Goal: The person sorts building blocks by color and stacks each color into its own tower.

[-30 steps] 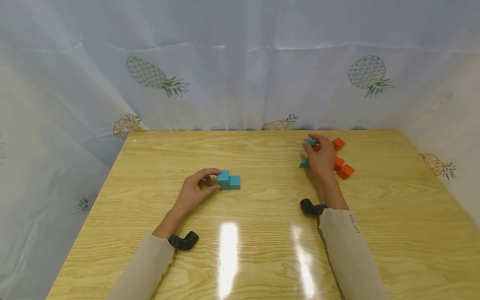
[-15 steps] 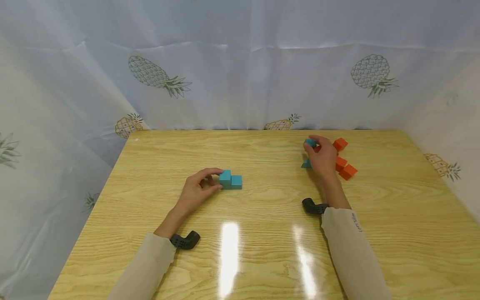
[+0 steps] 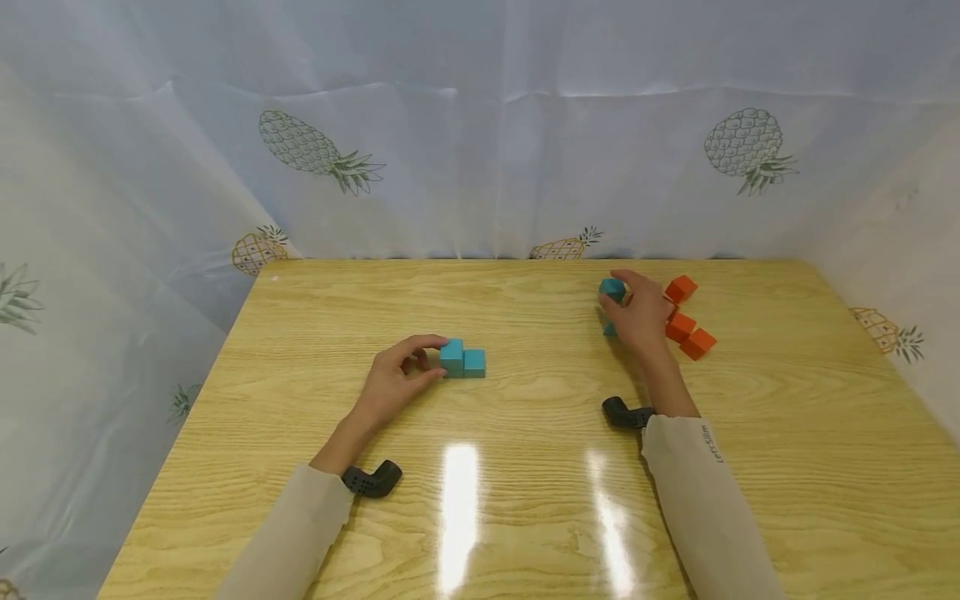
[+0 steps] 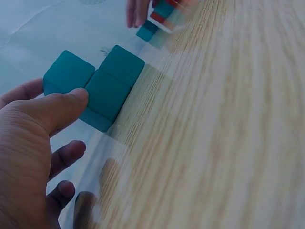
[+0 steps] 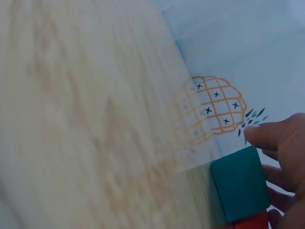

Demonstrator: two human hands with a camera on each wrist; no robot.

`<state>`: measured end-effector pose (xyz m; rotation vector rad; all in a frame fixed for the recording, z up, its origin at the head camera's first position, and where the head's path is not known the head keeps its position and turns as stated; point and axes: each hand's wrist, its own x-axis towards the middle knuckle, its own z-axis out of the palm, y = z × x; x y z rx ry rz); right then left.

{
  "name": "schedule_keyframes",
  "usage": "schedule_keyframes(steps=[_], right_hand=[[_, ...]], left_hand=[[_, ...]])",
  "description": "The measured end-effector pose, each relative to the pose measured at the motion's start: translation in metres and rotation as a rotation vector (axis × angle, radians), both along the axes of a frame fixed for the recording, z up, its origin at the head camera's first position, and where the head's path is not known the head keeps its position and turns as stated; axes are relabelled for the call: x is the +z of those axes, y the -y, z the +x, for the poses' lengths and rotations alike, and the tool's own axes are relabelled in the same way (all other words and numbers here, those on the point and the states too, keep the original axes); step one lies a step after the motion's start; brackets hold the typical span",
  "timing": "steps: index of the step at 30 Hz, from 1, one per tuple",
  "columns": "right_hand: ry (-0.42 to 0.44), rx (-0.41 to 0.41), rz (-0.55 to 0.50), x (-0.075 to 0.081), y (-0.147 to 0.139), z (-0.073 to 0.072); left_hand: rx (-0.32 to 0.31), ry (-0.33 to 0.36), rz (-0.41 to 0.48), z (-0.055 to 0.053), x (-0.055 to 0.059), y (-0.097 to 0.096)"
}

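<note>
My left hand pinches a teal cube stack between thumb and fingers, left of the table's middle. Against the stack's right side sits a lower teal cube. In the left wrist view the thumb lies on the lower stacked cube, with another cube above it. At the back right, my right hand holds a teal block between thumb and fingers. The right wrist view shows that block's square face beside the fingers. A second teal piece pokes out below this hand, mostly hidden.
Several orange-red blocks lie to the right of my right hand, some partly covered by it. A pale curtain printed with pineapples hangs behind the wooden table and along its sides.
The teal block in my right hand has shifted slightly left and turned, and the right fingers have moved with it. My left hand keeps its grip on the stack.
</note>
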<state>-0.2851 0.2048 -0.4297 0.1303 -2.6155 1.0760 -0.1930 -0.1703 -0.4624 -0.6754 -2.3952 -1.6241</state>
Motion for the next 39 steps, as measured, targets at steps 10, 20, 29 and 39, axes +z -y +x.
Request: schedule_keyframes(steps=[10, 20, 29, 39], right_hand=[[0.044, 0.01, 0.073, -0.002, 0.001, -0.001], [0.034, 0.041, 0.108, -0.001, 0.004, 0.003], [0.057, 0.077, 0.142, 0.0, 0.002, 0.007], [0.128, 0.101, 0.113, 0.0, -0.001, 0.007]], left_hand=[[0.011, -0.004, 0.003, 0.009, 0.02, -0.006], [0.028, 0.005, -0.024, 0.017, 0.038, -0.01], [0.021, 0.003, -0.017, 0.017, 0.038, -0.01], [0.021, 0.016, -0.013, 0.016, 0.036, -0.01]])
